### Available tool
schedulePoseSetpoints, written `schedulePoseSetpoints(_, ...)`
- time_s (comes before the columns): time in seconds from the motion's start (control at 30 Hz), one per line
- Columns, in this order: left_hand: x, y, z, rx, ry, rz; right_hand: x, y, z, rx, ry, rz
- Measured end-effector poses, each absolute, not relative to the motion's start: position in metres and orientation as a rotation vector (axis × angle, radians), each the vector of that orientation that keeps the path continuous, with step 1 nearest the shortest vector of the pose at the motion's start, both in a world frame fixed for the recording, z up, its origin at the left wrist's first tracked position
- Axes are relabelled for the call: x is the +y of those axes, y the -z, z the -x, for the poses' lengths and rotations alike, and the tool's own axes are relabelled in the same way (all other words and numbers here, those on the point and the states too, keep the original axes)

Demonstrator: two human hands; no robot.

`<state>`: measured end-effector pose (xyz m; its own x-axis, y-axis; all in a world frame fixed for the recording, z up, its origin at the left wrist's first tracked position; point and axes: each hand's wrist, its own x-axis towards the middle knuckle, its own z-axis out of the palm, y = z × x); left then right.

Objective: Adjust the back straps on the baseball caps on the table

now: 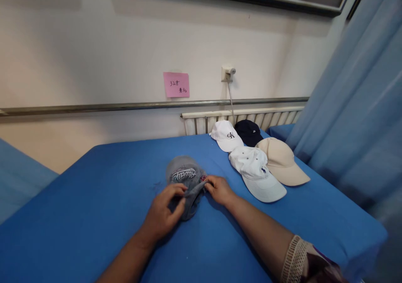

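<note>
A grey baseball cap (185, 172) with white lettering lies on the blue-covered table (94, 216), its brim pointing away from me. My right hand (220, 189) pinches the cap's edge on the right side, next to a small red patch. On the near left, my left hand (165, 212) is at the cap with its thumb and fingers apart; whether it grips the fabric is hard to make out. The near part of the cap looks folded and partly hidden by my fingers.
At the right back lie a white cap (224, 134), a navy cap (248, 132), a pale grey cap (256, 172) and a beige cap (278, 157). Behind them are a radiator (201, 124) and a plugged-in cord (230, 94). Blue curtains (351, 107) hang on the right.
</note>
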<state>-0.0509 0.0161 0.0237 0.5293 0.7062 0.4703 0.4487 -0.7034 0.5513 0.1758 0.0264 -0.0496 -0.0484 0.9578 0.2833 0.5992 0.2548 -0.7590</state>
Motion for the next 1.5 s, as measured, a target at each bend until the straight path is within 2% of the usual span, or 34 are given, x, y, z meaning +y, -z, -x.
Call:
schedulePoseSetpoints(0.13,0.009,-0.017,0.038,0.796,-0.627,-2.616,0.025,0.051,-0.172,-1.532,-0.713,1.399)
schedulePoseSetpoints(0.27,0.039,0.009,0.049,1.077,-0.711,-2.514,0.032,0.06,-0.171,-1.393,-0.962,1.301)
schedulePoseSetpoints(0.43,0.054,0.018,0.06,1.222,-0.798,-2.473,0.041,0.072,-0.175,-1.319,-1.008,1.299)
schedulePoseSetpoints(0.57,0.031,0.0,0.05,1.021,-0.909,-2.625,0.041,0.076,-0.173,-1.287,-0.946,1.34)
schedulePoseSetpoints(0.73,0.01,-0.011,0.035,0.712,-0.623,-2.643,0.037,0.073,-0.172,-1.325,-0.79,1.44)
schedulePoseSetpoints(0.87,0.016,-0.004,0.033,0.742,-0.423,-2.64,0.029,0.057,-0.176,-1.426,-0.652,1.479)
schedulePoseSetpoints(1.03,0.027,0.003,0.034,0.769,-0.426,-2.613,0.008,0.03,-0.179,-1.73,-0.389,1.392)
schedulePoseSetpoints(1.23,0.03,0.004,0.036,0.762,-0.462,-2.531,-0.006,0.026,-0.185,-1.926,-0.666,1.097)
schedulePoseSetpoints(1.37,0.033,0.002,0.042,0.759,-0.535,-2.289,0.001,0.037,-0.197,-1.886,-0.901,1.076)
schedulePoseSetpoints(1.5,0.036,0.0,0.045,0.832,-0.664,-1.918,0.006,0.04,-0.205,-1.916,-0.97,1.107)
